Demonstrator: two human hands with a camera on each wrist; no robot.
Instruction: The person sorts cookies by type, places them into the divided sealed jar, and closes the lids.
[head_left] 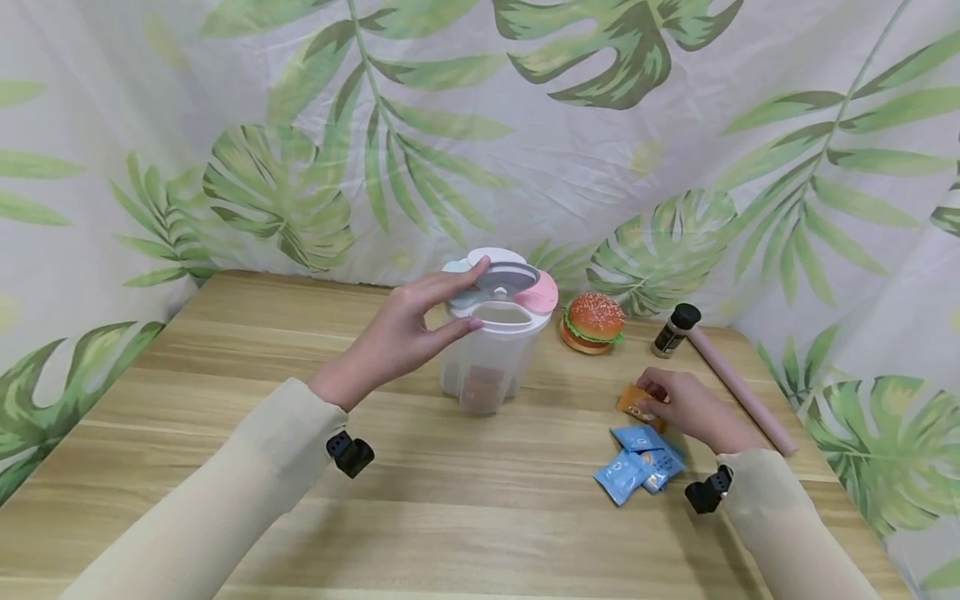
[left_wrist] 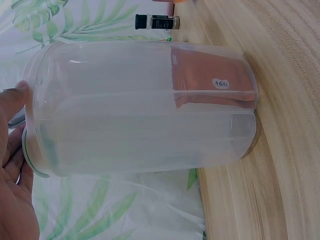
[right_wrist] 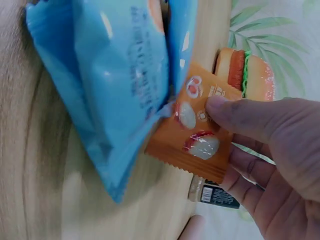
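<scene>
A clear plastic storage container (head_left: 487, 367) with a multicoloured lid stands upright near the table's middle. My left hand (head_left: 390, 333) holds it by the lid, fingers at the raised grey flap (head_left: 510, 277) and thumb by the opening's front rim. Through its wall, the left wrist view shows an orange-brown packet (left_wrist: 212, 75) at the bottom. On the right, my right hand (head_left: 690, 406) pinches an orange snack packet (right_wrist: 192, 125) between thumb and fingers. Several blue packets (head_left: 622, 477) lie in a small pile just in front of that hand.
Behind the right hand sit a toy hamburger (head_left: 592, 322) and a black-capped seasoning bottle (head_left: 675, 331). A pink rod (head_left: 742, 392) lies along the right side of the wooden table (head_left: 420, 517). A leaf-patterned cloth (head_left: 420, 150) hangs behind.
</scene>
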